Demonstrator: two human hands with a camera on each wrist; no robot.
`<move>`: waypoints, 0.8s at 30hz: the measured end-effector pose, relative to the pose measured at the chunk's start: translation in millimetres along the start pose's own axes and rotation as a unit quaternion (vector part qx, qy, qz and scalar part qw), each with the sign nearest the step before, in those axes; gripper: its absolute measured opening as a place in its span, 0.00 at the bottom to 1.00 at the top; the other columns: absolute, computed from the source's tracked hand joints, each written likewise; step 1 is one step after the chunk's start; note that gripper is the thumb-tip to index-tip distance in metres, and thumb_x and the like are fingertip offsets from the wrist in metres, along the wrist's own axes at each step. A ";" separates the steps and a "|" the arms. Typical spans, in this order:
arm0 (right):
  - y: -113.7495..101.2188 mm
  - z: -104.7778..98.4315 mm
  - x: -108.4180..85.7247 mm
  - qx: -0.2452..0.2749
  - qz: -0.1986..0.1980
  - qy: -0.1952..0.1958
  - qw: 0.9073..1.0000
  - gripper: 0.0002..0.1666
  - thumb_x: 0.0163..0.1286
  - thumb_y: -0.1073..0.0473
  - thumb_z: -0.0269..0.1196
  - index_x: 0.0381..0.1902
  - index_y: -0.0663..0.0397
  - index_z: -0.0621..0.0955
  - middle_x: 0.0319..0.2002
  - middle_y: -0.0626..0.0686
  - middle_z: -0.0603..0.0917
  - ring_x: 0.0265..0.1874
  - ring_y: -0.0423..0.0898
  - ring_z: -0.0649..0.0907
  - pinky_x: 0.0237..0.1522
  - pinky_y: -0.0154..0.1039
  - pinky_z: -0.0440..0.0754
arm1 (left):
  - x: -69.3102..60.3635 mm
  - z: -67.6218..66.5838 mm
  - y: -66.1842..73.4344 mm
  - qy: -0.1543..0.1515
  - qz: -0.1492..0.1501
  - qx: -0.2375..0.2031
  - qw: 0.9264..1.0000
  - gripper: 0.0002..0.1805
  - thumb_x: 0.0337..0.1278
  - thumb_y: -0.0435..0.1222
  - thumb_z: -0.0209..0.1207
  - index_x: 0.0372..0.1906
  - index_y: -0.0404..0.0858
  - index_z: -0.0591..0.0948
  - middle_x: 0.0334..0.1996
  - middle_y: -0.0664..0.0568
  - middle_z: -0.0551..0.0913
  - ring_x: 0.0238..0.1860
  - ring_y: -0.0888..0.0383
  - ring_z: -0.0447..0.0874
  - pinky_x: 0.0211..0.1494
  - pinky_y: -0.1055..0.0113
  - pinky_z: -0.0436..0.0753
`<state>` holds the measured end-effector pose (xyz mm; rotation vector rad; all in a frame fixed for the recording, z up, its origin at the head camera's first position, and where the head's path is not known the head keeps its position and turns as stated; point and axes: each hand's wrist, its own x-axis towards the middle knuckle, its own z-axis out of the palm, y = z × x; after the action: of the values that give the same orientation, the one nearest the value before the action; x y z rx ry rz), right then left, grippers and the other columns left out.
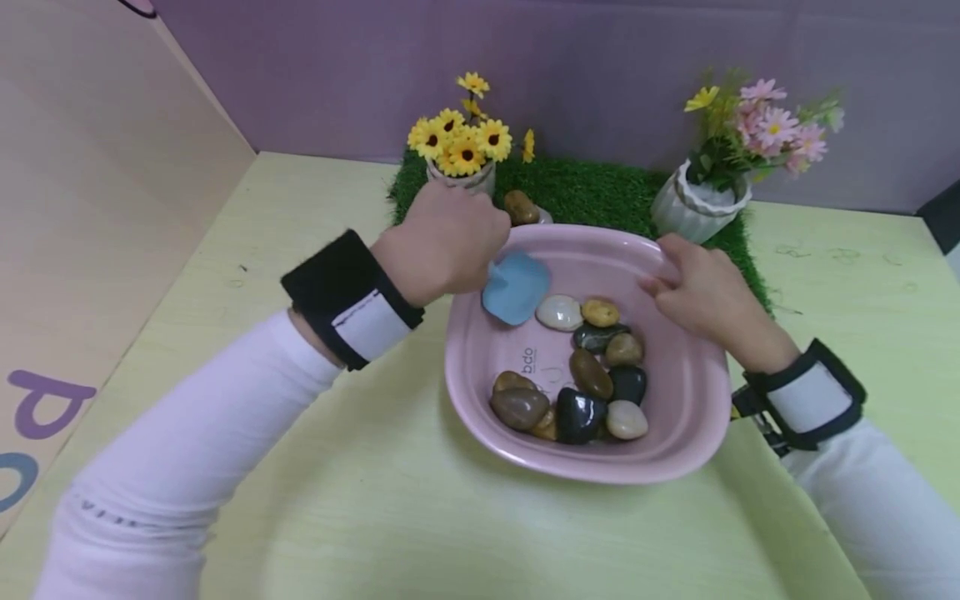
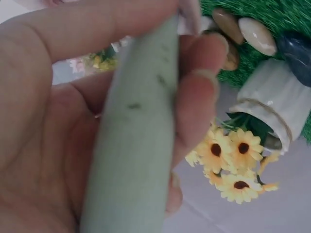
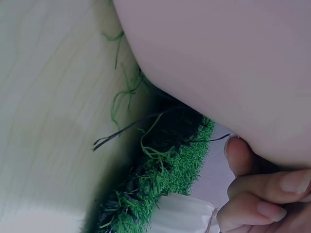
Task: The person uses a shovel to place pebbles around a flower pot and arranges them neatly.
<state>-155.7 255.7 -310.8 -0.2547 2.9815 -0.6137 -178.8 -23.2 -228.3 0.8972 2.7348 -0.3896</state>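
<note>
A pink basin (image 1: 588,467) stands at the front edge of the grass mat, with several wet-looking stones inside, among them a white stone (image 1: 559,312) and a black stone (image 1: 580,415). My right hand (image 1: 708,292) grips its far right rim, thumb inside; in the right wrist view, curled fingers (image 3: 255,206) lie under the basin's outer wall (image 3: 218,73). At the far left corner, my left hand (image 1: 450,237) holds a pale green tapered handle (image 2: 133,131). A flat blue blade (image 1: 516,287) shows below that hand inside the basin; where it joins the handle is hidden.
Behind the basin lies an artificial grass mat (image 1: 592,192). A pot of yellow flowers (image 1: 461,150) stands behind my left hand and a pot of pink flowers (image 1: 701,204) at the right. A brown stone (image 1: 519,207) sits on the grass. A purple wall (image 1: 600,83) closes the back.
</note>
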 end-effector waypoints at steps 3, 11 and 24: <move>0.6 -0.1 -0.3 -0.002 0.001 0.000 1.000 0.12 0.69 0.57 0.58 0.41 0.60 0.71 0.21 0.57 0.73 0.20 0.51 0.77 0.20 0.42 0.73 | 0.0 1.1 2.2 0.003 0.006 -0.017 1.000 0.08 0.67 0.38 0.55 0.44 0.40 0.80 0.34 0.50 0.81 0.37 0.53 0.80 0.45 0.56 0.82; 0.3 0.6 -0.3 -0.006 -0.001 0.003 1.000 0.11 0.70 0.57 0.58 0.40 0.59 0.70 0.20 0.56 0.71 0.20 0.51 0.76 0.20 0.41 0.72 | 1.2 4.8 4.4 0.035 -0.008 -0.012 0.999 0.07 0.66 0.39 0.56 0.40 0.40 0.80 0.30 0.50 0.79 0.34 0.54 0.80 0.38 0.58 0.84; -2.3 0.3 -0.7 -0.012 0.006 0.000 1.000 0.11 0.69 0.57 0.58 0.38 0.59 0.69 0.20 0.56 0.70 0.19 0.51 0.76 0.19 0.42 0.72 | 4.4 6.6 1.3 0.011 -0.043 -0.007 0.999 0.15 0.68 0.46 0.54 0.42 0.39 0.80 0.33 0.48 0.81 0.36 0.52 0.83 0.38 0.56 0.86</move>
<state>-154.6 253.6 -310.1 -0.2383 2.9891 -0.5783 -180.5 -21.9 -236.0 0.7860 2.8009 -0.3783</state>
